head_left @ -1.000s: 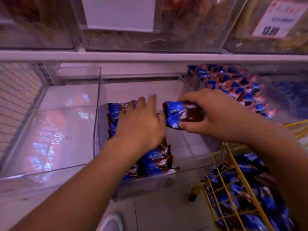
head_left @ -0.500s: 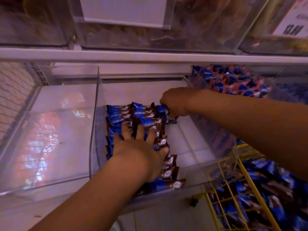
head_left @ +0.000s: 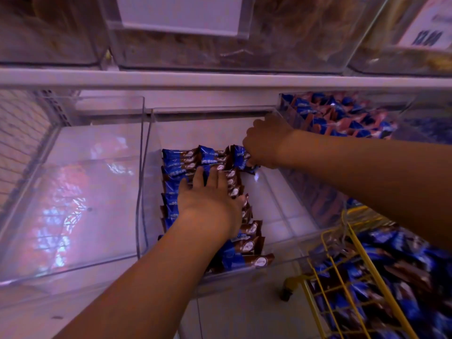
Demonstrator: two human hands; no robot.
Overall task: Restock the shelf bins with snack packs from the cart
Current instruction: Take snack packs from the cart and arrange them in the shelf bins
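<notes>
Right hand has swung from mid-air to the bin's back right, fingers curled on a pack and tucking it beside the row. Left hand, fingers flat, has slid back and presses the packs steady. 1 more stocked; cart holds plenty.

1. The left hand lies flat, fingers straight, on a row of blue-and-brown snack packs in the clear middle bin.
2. The right hand pinches a pack at the row's far end.
3. A yellow wire cart of packs stands lower right.
</notes>
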